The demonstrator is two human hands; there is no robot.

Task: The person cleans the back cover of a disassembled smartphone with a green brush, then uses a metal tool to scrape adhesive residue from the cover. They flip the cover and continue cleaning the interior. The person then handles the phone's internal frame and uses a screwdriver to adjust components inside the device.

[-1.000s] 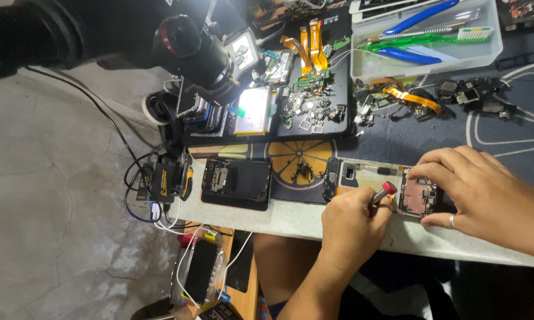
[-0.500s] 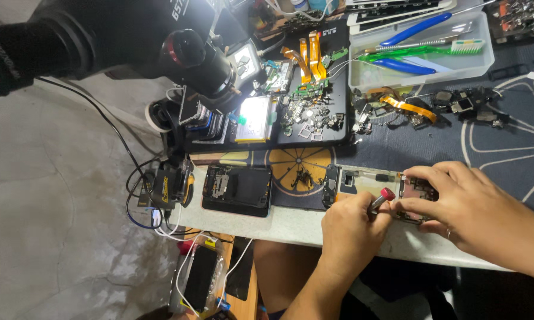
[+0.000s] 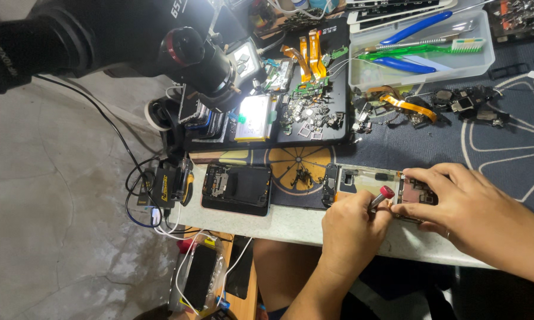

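While gripped by the left hand [image 3: 351, 228], slim red-capped screwdriver [image 3: 381, 196].

Just above the fingers [image 3: 424, 176] the screwdriver [image 3: 381, 197] had a red cap. Beyond them the mat [image 3: 510, 160] was navy with white lines and an orange citrus-slice print, and the clear tray [image 3: 418, 68] held blue-handled pliers [image 3: 412, 29] and a green brush [image 3: 421, 50].

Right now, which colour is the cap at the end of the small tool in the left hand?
Red. The screwdriver in the left hand has a red cap, seen best in the head view.
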